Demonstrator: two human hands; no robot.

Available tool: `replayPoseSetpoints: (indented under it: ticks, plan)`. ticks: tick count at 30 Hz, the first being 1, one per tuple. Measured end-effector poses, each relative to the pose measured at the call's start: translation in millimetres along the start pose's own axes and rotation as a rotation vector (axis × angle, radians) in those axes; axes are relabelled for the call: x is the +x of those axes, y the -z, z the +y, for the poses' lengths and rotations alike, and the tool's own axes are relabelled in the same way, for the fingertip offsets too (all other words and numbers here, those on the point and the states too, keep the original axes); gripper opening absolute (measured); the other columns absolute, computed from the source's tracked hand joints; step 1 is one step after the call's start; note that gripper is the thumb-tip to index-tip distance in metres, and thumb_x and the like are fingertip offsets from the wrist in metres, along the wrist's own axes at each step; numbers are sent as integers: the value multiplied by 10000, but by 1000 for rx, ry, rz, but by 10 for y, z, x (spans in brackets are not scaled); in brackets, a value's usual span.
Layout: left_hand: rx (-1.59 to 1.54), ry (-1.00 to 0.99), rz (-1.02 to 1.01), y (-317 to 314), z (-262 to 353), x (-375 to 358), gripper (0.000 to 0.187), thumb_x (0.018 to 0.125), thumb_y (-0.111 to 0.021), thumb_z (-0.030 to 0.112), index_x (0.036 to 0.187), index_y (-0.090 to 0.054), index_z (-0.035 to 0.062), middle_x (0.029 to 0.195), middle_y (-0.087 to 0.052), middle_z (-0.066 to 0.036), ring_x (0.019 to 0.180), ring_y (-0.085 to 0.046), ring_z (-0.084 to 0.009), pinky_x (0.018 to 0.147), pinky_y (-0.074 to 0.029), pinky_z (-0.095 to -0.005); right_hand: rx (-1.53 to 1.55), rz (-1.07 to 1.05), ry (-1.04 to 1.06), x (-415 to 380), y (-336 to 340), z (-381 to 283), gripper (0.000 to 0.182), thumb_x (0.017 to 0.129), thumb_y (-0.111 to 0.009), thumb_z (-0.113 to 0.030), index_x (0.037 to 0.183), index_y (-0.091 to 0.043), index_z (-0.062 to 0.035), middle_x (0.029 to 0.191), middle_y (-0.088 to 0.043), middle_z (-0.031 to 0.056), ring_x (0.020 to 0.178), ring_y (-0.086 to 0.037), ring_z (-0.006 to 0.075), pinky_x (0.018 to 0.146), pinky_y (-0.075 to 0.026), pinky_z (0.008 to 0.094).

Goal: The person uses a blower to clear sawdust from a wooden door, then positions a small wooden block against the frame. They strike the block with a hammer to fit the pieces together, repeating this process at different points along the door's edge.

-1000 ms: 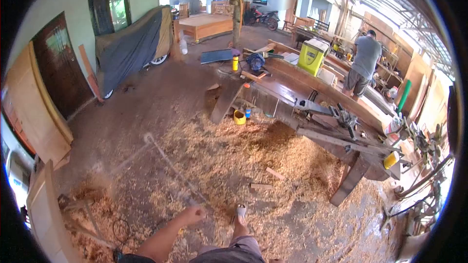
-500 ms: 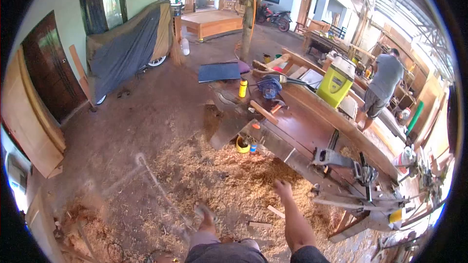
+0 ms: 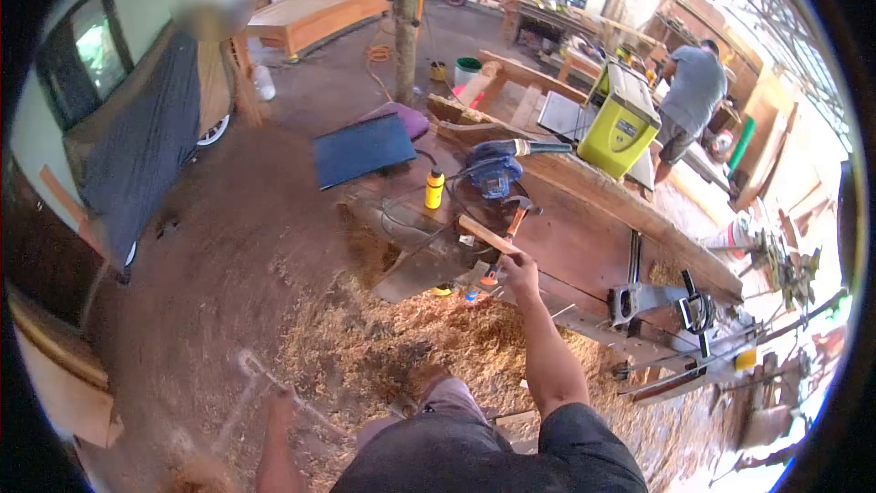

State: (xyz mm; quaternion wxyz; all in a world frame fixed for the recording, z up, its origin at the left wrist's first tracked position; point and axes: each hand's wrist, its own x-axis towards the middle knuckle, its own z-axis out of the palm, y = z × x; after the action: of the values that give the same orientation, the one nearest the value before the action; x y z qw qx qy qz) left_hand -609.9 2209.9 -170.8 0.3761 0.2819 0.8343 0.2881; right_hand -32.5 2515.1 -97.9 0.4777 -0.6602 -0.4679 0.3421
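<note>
My right hand (image 3: 519, 276) reaches to the bench, its fingers closed around the near end of a short piece of wood (image 3: 488, 235). Beside and partly under that wood lies a claw hammer (image 3: 518, 212) with an orange and black handle. A blue power blower (image 3: 495, 170) and a yellow bottle (image 3: 434, 189) stand farther back on the bench. Low at the left, my left hand (image 3: 281, 404) hangs over the floor; blur hides its fingers, and I see nothing in it.
On the wooden bench (image 3: 584, 251) a handsaw (image 3: 650, 299) and a clamp lie to the right. A yellow-green cooler box (image 3: 622, 123) sits behind. Wood shavings (image 3: 342, 333) cover the floor. Another person (image 3: 691, 96) works at the back right, and a post (image 3: 405, 27) rises behind the bench.
My right hand has moved up and forward from above the shavings to the piece of wood and closed on its end. My left hand has come into view. The view has shifted closer to the bench.
</note>
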Motion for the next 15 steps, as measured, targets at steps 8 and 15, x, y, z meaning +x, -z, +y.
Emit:
replayPoseSetpoints:
  ticks: [8,15]
  plan:
    - [7,-438,-291,-1083,1761,1791,239,863,-740,217,988,-681,21,770,-648,-37,683,-614,-168,669,-510,-320,-910,81,116,600,-328,-55,571,768,-731,-308,1261,-553,-79,1176,-616,147,1154,-550,357,968,-446,493]
    - [-46,-760,-411,-2464,4171,1636,545,798,-812,256,1223,-574,11,913,-663,-109,817,-654,-190,755,-525,-323,-874,-21,-356,986,-400,222,580,677,-780,-327,1147,-561,-68,1061,-659,204,1071,-610,389,910,-491,488]
